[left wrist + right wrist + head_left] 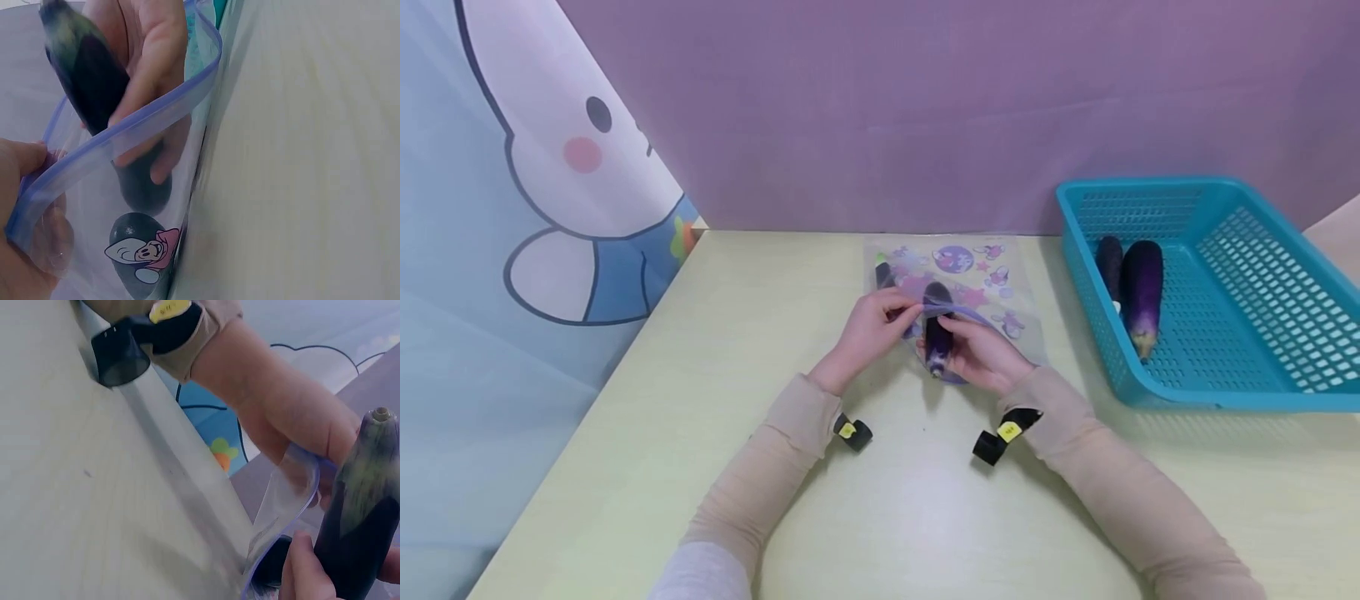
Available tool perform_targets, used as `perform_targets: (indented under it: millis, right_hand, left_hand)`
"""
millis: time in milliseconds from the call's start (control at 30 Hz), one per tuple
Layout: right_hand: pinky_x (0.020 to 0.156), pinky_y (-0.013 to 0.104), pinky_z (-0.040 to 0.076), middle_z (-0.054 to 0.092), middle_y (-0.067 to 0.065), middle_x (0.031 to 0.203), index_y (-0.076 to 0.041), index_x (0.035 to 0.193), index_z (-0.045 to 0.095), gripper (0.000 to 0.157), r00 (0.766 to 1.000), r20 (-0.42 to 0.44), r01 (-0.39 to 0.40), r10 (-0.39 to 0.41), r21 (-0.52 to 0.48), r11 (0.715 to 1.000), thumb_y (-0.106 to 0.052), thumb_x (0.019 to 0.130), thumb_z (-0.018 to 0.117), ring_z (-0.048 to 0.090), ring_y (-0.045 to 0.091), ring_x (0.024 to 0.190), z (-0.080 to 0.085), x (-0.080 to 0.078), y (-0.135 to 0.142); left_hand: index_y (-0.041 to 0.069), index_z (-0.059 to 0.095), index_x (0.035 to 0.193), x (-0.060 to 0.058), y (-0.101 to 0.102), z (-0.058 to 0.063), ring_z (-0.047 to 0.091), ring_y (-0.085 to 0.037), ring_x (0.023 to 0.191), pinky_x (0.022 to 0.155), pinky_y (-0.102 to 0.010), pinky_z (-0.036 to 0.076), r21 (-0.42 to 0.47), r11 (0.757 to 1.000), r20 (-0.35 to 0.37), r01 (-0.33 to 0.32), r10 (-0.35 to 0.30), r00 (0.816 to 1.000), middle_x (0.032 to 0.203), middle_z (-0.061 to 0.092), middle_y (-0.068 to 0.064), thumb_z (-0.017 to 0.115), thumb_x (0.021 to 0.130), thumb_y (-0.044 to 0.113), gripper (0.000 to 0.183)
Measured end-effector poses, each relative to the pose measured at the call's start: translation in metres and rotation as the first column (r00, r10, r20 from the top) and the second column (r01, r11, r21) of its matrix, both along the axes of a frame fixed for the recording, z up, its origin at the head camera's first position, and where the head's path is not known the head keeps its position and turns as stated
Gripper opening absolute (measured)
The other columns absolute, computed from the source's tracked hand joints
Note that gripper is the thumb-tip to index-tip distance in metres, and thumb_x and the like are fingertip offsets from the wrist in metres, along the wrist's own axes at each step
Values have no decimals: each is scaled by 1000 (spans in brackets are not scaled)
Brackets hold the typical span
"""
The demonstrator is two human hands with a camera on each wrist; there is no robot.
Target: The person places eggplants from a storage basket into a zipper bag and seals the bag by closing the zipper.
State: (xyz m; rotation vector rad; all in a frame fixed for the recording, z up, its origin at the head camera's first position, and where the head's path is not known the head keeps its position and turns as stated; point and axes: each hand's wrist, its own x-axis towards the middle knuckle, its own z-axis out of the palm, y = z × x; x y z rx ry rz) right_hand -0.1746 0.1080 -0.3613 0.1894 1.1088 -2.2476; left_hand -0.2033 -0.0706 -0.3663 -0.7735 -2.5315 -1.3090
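A clear zip bag (1028, 304) with purple and pink cartoon prints lies on the table, its mouth held up toward me. My left hand (872, 327) pinches the bag's purple zip edge (140, 119). In my right hand (985, 350) is a dark purple eggplant (937, 337), gripped by thumb and fingers. Its rounded end is inside the bag, and the stem end (380, 415) sticks out of the mouth. The fingertips of that hand reach inside too. Another eggplant (133, 240) lies deeper in the bag, partly behind a printed character.
A turquoise plastic basket (1255, 398) stands on the right, holding two eggplants, a larger purple one (1142, 287) and a darker one (1108, 262). Behind the table (917, 517) rises a purple backdrop (880, 117). A cartoon-printed cloth (550, 275) hangs at the left.
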Motion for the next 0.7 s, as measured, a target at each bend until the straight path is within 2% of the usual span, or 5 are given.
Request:
perform_targets:
  millis: [167, 367, 533, 700]
  right_hand:
    - [82, 22, 51, 33, 14, 138, -5, 129, 32, 29, 999, 28, 23, -23, -33, 999, -17, 103, 33, 52, 21, 105, -4, -6, -5]
    - [78, 21, 52, 55, 5, 108, -5, 115, 44, 20, 1000, -24, 15, -16, -40, 999, -16, 103, 33, 61, 17, 92, -6, -9, -7]
    - [74, 22, 53, 61, 3, 99, -7, 112, 45, 17, 998, -60, 28, -29, -18, 999, -15, 103, 33, 64, 17, 86, -6, -9, -8]
    - [75, 23, 53, 60, 3, 101, -7, 114, 45, 18, 998, -44, 35, -37, -28, 999, -15, 103, 34, 63, 17, 86, -7, -11, -8]
  left_hand:
    - [1, 73, 95, 1, 1, 0, 51, -13, 65, 59, -19, 43, -2, 1000, 8, -9, 9, 1000, 82, 65, -9, 63, 90, 12, 16]
    - [1, 73, 96, 1, 1, 1, 53, -14, 67, 60, -20, 44, 0, 1000, 19, -7, 7, 1000, 84, 66, -10, 62, 91, 12, 16]
    - [2, 73, 96, 2, 1, 2, 54, -14, 68, 61, -20, 45, 3, 1000, 29, -5, 5, 1000, 85, 67, -10, 62, 91, 13, 16]
    - [2, 73, 96, 3, 1, 3, 54, -14, 68, 61, -21, 46, 7, 1000, 31, -4, 4, 1000, 84, 67, -10, 63, 91, 13, 16]
